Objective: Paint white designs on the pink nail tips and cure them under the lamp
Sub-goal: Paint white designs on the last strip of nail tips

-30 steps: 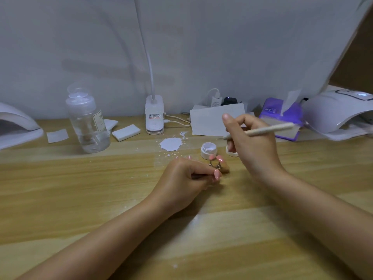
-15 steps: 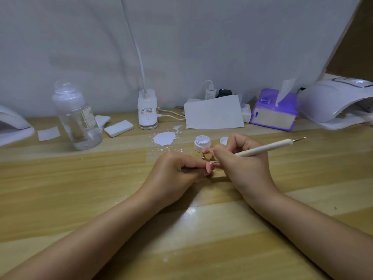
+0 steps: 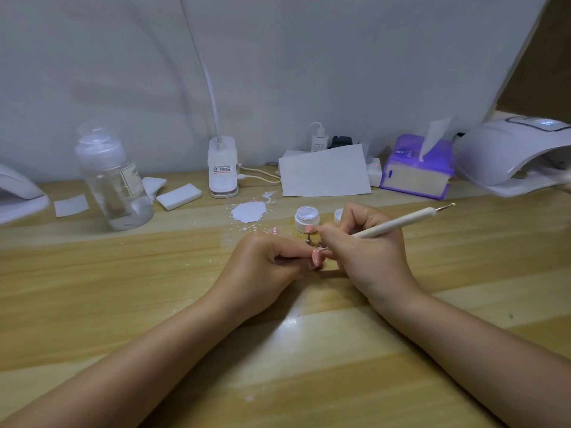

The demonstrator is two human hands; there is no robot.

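My left hand (image 3: pixel 264 264) rests on the wooden table and pinches a small stand bearing a pink nail tip (image 3: pixel 317 256). My right hand (image 3: pixel 367 251) grips a white dotting pen (image 3: pixel 398 223) like a pencil, its working end down at that pink tip and its metal ball end pointing up to the right. Another pink nail tip (image 3: pixel 310 229) stands on a metal holder just behind. The open jar of white gel (image 3: pixel 306 218) sits behind the hands, its lid (image 3: pixel 339 215) beside it. The white curing lamp (image 3: pixel 513 152) stands at the far right.
A clear bottle (image 3: pixel 112 177) stands at the left, with white pads (image 3: pixel 178 196) near it. A white spill (image 3: pixel 249 211) marks the table. A desk-lamp base (image 3: pixel 223 166), paper sheet (image 3: pixel 324 176), purple tissue box (image 3: pixel 417 168) and a second lamp (image 3: pixel 18 193) line the back.
My right hand came down from above the jar to the nail tip held by my left hand, bringing the pen's tip onto it. My left hand stayed in place.
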